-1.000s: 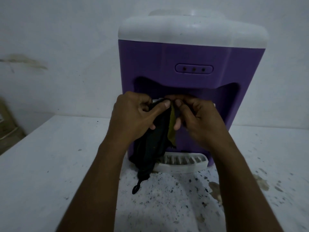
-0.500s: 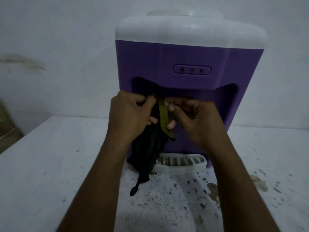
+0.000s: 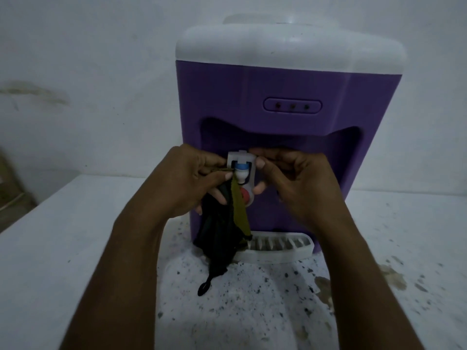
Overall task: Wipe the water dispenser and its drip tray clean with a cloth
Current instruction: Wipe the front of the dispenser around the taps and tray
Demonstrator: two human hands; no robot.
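A purple water dispenser (image 3: 278,84) with a white top stands on a white table against the wall. Its white drip tray (image 3: 290,251) sits at the foot of the front. In the recess, a white tap (image 3: 242,170) with a blue and a red part shows between my hands. My left hand (image 3: 192,178) grips a dark cloth (image 3: 219,236) with an olive strip just left of the tap. The cloth hangs down over the tray's left end. My right hand (image 3: 298,180) is curled, thumb and fingers pinching the tap's right side.
The white table (image 3: 63,236) is speckled with dark spots in front of the dispenser. A brownish stain (image 3: 394,274) lies to the right. A brown object (image 3: 10,198) shows at the left edge, below table level.
My hands were close together over the tap with the cloth bunched between them. They have drawn slightly apart, and the white tap is uncovered.
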